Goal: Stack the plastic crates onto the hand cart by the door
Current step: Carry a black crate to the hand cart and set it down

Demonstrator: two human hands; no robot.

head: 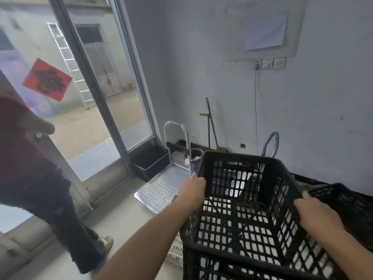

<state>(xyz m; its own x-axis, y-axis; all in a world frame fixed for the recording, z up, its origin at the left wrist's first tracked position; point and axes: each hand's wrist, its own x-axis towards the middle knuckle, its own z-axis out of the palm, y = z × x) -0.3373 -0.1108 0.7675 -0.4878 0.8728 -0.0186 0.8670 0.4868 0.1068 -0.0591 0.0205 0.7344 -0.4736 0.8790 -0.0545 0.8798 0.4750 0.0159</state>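
Observation:
I hold an empty black lattice crate (240,201) by its two side rims. My left hand (192,188) grips the left rim and my right hand (314,211) grips the right rim. The crate is tilted, its open top facing me, above another black crate (218,265) below it. The hand cart (159,188), a perforated metal platform with an upright loop handle, stands on the floor by the glass door, to the left of and beyond the crate. Its platform carries nothing that I can see.
A person in dark trousers (60,219) stands at the left beside the glass door (96,93). A solid black tub (151,162) sits left of the cart. More black crates (347,201) lie at right. A bucket (194,158), a mop (211,126) and a second handle (271,144) stand against the wall.

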